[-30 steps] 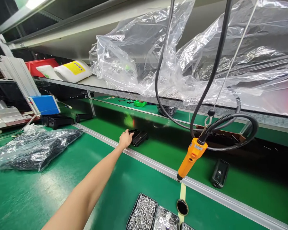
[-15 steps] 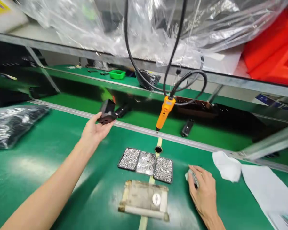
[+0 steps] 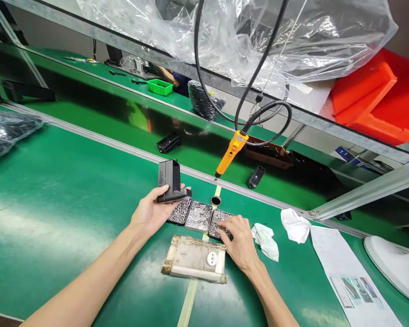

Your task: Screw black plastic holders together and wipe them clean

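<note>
Left hand (image 3: 149,215): palm up, mid-frame, gripping one black part (image 3: 169,179)
Right hand (image 3: 241,243): palm down over rightmost tray (image 3: 211,224); cannot tell its grip
Trays (image 3: 195,229): three, centre

Black part (image 3: 169,178), silvery metal pieces (image 3: 198,216), orange-yellow screwdriver (image 3: 230,154), green worktop (image 3: 75,195), orange-red bin (image 3: 364,91), white cloth (image 3: 295,225)

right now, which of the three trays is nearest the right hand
The rightmost tray: the right hand has its fingers over it, while the middle tray and left tray lie farther left.
</note>
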Demonstrator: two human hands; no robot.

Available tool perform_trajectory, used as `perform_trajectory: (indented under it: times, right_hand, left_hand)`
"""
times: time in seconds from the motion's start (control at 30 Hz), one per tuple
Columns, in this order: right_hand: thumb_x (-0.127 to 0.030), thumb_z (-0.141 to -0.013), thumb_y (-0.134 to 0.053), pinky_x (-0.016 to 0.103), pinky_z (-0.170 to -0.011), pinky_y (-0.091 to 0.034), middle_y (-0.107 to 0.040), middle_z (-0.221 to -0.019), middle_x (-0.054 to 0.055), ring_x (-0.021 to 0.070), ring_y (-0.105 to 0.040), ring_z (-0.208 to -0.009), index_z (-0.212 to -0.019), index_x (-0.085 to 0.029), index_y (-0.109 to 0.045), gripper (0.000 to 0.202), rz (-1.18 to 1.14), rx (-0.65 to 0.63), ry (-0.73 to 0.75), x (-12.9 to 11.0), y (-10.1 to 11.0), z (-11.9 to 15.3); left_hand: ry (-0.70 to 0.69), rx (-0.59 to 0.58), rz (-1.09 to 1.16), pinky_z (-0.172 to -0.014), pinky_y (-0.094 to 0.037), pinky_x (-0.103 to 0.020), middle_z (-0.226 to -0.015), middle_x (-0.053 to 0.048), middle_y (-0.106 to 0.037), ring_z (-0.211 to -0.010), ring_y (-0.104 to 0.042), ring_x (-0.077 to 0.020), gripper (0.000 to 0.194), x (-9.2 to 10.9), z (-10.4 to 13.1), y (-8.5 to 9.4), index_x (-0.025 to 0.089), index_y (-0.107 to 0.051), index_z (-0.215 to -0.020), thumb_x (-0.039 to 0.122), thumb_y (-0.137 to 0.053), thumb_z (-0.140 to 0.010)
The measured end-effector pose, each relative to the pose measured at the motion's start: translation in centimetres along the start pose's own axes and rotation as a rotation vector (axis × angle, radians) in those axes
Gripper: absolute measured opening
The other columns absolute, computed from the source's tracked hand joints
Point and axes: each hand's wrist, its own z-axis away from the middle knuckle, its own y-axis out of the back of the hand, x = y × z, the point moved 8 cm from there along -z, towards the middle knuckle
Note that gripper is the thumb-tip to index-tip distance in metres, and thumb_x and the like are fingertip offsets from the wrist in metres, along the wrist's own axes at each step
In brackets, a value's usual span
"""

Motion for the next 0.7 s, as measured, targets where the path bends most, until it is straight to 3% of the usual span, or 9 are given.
perform_trajectory:
  times: [0.2,0.43,0.6,0.7]
  right_hand:
    - [-0.032,-0.098,-0.064,0.038,-0.084,-0.038,-0.068,-0.097,0.003,0.0213,-0.056,-0.094,-0.104,-0.026,-0.070,0.010,0.004,-0.103,0.027,0.1,-0.2,-1.3]
    - [-0.025,-0.099,-0.059,0.038,-0.084,-0.036,-0.066,-0.092,0.003,0.0208,-0.055,-0.091,-0.091,-0.023,-0.067,0.012,-0.045,-0.088,0.005,0.7,-0.8,-1.5]
    - [-0.028,-0.101,-0.057,0.039,-0.088,-0.037,-0.066,-0.091,0.002,0.0195,-0.056,-0.089,-0.088,-0.022,-0.064,0.016,-0.153,-0.038,-0.077,0.3,1.1,-0.7]
    - [-0.029,-0.101,-0.058,0.037,-0.088,-0.040,-0.064,-0.083,-0.001,0.0167,-0.057,-0.082,-0.085,-0.022,-0.063,0.018,-0.282,-0.088,-0.130,-1.2,2.2,0.8]
  left_hand:
    - [0.053,-0.005,-0.050,-0.100,-0.060,-0.051,-0.118,-0.026,-0.070,-0.118,-0.066,-0.0423,0.035,-0.5,0.3,0.1,0.003,-0.064,-0.118,0.012,-0.066,-0.084]
    - [0.118,-0.006,-0.069,-0.102,-0.059,-0.049,-0.115,-0.027,-0.071,-0.117,-0.067,-0.0418,0.035,-1.6,0.5,0.1,0.000,-0.065,-0.116,0.013,-0.067,-0.083]
    - [0.118,-0.025,-0.073,-0.103,-0.058,-0.049,-0.113,-0.026,-0.071,-0.119,-0.066,-0.0410,0.032,-1.9,0.3,0.2,0.000,-0.066,-0.113,0.013,-0.066,-0.084]
    - [0.138,-0.026,-0.076,-0.103,-0.059,-0.047,-0.112,-0.026,-0.072,-0.118,-0.066,-0.0398,0.033,-2.1,0.4,0.2,-0.001,-0.066,-0.115,0.014,-0.066,-0.085]
